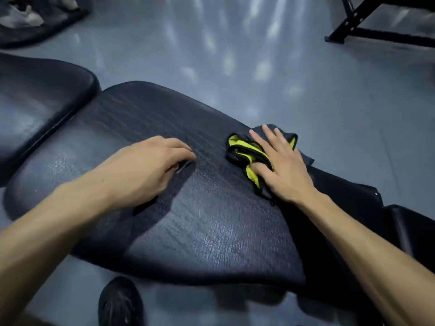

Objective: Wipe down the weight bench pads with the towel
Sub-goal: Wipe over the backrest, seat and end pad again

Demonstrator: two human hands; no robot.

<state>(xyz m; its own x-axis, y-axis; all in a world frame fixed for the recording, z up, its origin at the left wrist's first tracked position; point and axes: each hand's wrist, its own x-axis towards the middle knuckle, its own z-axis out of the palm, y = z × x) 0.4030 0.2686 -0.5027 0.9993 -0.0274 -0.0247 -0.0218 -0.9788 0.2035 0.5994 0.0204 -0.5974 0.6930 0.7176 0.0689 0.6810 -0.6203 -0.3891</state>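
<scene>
A long black cracked-leather bench pad [193, 222] fills the middle of the view, and a smaller smooth black pad [35, 109] adjoins it at the left. A crumpled yellow and black towel [244, 149] lies on the long pad's far right edge. My right hand [282, 165] lies flat on the towel with fingers straight and spread, pressing it onto the pad. My left hand [150, 165] rests palm down on the middle of the long pad, its fingers loosely bent and holding nothing.
Shiny grey floor [259, 67] surrounds the bench. A black metal frame [367, 27] stands at the top right. A black shoe [120, 302] is below the pad's near edge. Someone's light sneakers [18, 15] stand on a dark mat at the top left.
</scene>
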